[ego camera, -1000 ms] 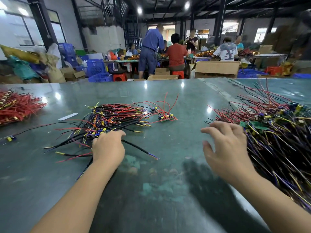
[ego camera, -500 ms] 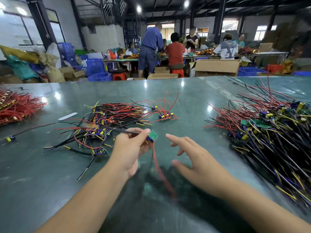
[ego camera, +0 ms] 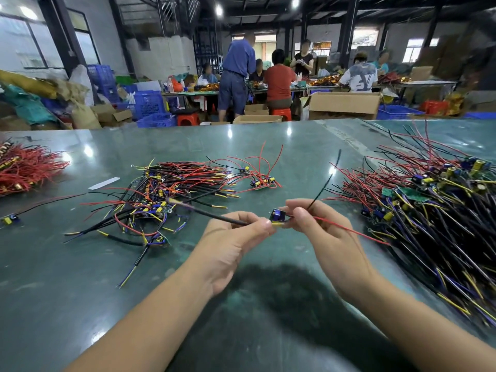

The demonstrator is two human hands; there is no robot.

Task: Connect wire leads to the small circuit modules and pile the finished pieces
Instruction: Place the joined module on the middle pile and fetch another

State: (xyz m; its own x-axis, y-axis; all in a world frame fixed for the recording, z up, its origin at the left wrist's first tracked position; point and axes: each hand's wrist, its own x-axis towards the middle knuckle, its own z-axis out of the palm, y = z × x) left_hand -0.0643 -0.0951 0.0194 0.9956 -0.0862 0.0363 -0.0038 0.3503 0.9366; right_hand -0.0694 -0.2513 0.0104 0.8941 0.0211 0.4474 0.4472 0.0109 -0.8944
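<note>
Above the green tabletop, the left hand pinches a black sleeved lead while the right hand pinches the small blue module between both grips. To seat it well, I'd keep the module steady and feed the lead straight in. The lead's long axis runs up-left toward the middle wire pile; red and black wires trail right.

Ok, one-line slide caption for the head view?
Both hands, left hand and right hand, pinch a small module between wire piles.
</note>
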